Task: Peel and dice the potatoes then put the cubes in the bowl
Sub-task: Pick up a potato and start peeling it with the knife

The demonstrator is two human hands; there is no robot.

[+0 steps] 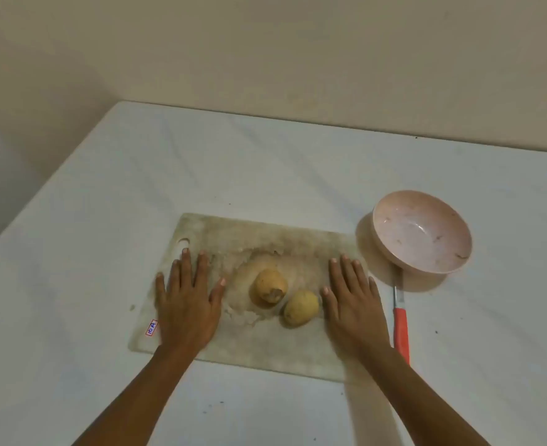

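Beige cutting board bears left hand and right hand flat by its edges, grips wide, flanking potatoes.

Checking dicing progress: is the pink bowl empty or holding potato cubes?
Empty. The bowl shows a bare inside with only small specks; both potatoes lie whole on the cutting board.
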